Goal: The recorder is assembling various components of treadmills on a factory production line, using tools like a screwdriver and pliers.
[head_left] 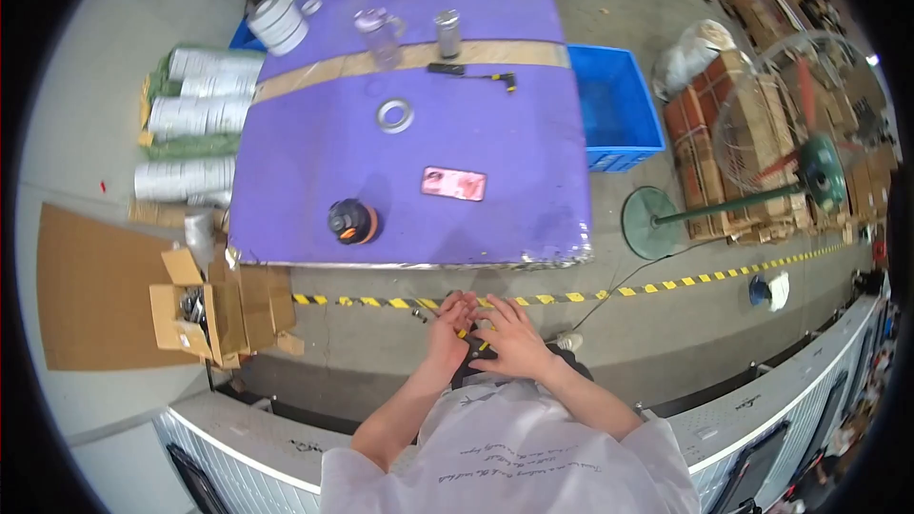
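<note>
Close to my body, in front of the table, my left hand [453,326] and my right hand [516,338] are close together. Between them shows a black-and-yellow tool [484,345], mostly covered by my fingers, so its exact kind is unclear. My left fingers curl at its left side, where a thin dark shaft with a metal end [419,314] sticks out. The right hand lies over its other side, fingers bent and slightly apart. On the purple-covered table [514,133] beyond are a black round-topped bottle with orange parts [353,222] and a phone in a pink patterned case [454,184].
Farther back on the table are a tape roll [394,116], a black-and-yellow tool [503,82], a clear jug [379,30] and a glass jar [447,33]. A blue crate [619,105] and green fan [824,171] stand right; white rolls [195,117] and an open carton [195,314] left.
</note>
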A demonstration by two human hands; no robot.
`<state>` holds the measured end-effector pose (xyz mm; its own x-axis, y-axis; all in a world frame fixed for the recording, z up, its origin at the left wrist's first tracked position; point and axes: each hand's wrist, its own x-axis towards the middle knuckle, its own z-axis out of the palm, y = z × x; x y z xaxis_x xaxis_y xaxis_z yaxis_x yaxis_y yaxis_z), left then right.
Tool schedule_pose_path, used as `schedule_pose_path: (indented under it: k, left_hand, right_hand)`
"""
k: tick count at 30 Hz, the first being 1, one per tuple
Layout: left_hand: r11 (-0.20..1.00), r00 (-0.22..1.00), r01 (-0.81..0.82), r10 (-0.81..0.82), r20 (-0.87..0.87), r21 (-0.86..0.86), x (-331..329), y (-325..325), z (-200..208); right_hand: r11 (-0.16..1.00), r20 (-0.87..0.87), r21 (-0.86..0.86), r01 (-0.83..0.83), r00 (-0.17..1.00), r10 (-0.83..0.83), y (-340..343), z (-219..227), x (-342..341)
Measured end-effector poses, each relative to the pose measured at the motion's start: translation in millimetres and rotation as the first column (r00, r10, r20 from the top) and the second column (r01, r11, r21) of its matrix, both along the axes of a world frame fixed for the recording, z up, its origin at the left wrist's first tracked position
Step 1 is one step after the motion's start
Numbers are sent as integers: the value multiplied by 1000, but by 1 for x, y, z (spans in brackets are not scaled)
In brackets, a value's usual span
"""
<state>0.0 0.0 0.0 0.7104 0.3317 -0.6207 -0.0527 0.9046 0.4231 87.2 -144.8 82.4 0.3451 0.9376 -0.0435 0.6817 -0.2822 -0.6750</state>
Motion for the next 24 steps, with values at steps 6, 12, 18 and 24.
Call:
schedule_pose_path:
  k: [6, 12, 18, 24]
  left_hand:
    - [850, 819, 527, -508, -267, 2, 70, -220, 25]
    - [534, 515, 819, -845, -141, -211, 124, -547, 12]
    - [-137, -115, 978, -983, -142, 159, 217, -830, 43]
    - [-387, -363, 893, -921, -140, 230, 260, -1033, 37]
  right_hand:
    - [848, 36, 93, 522, 849, -527, -237, 5, -20]
    - [749, -151, -122, 652, 733, -663, -574, 10, -9]
    - [176, -481, 61, 983, 183, -857, -816, -18, 6]
    - [-86, -605, 86, 993, -16, -796, -969, -41, 31]
